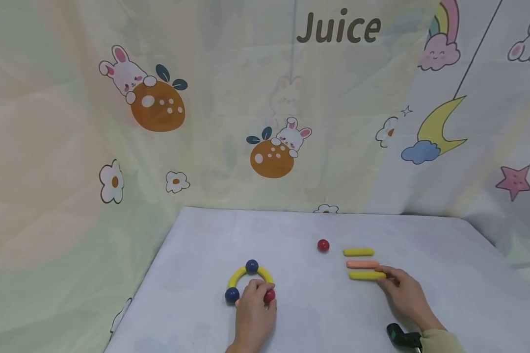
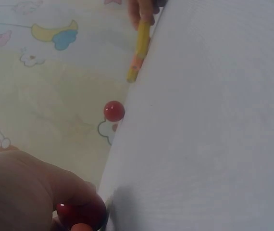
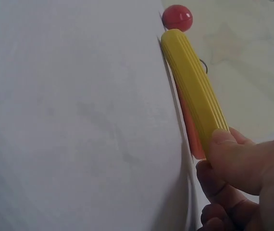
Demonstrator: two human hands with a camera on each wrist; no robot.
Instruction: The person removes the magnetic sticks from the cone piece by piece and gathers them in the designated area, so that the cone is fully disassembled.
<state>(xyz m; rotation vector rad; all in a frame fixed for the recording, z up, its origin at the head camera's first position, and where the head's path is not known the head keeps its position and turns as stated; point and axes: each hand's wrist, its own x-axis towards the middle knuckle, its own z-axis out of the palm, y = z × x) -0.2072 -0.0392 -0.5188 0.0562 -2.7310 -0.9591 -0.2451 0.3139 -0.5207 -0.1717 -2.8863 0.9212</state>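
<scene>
On the white table, my left hand [image 1: 253,314] grips a red ball [image 1: 269,296] at the lower right of a partial ring. Two curved yellow rods [image 1: 235,277] and two dark blue balls [image 1: 251,266] make up the rest of the ring's visible part. An orange-pink piece [image 2: 81,227] shows by the fingers, mostly hidden by that hand. Farther right, my right hand [image 1: 408,299] pinches the right end of a ribbed yellow stick [image 3: 190,82] between thumb and fingers. Behind this stick lie an orange-pink stick [image 1: 361,264] and another yellow stick [image 1: 358,252], roughly parallel.
A loose red ball [image 1: 323,245] sits left of the sticks, toward the back of the table [image 1: 309,314]. Behind the table hangs a printed cloth [image 1: 221,162]. A black device [image 1: 399,336] is worn at my right wrist.
</scene>
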